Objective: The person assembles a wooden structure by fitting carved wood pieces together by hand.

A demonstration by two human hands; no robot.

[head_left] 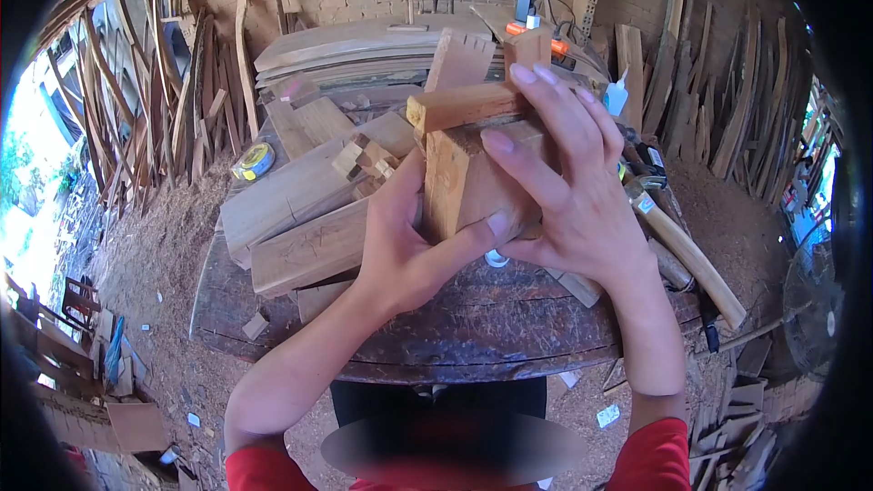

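Note:
Both my hands hold a wooden block assembly point(459, 177) up above the workbench point(473, 327). It is made of several pale wood pieces joined crosswise, with notched ends sticking upward. My left hand point(400, 245) grips its lower left side, thumb across the bottom. My right hand point(573, 191) wraps the right side, fingers lying over the top crosspiece point(459, 105).
Loose wooden blocks and planks point(300, 209) cover the left of the bench. A yellow tape measure point(253, 161) lies at the far left, a hammer point(682, 250) on the right, a glue bottle point(617, 93) behind. Timber offcuts lean on the walls. Sawdust covers the floor.

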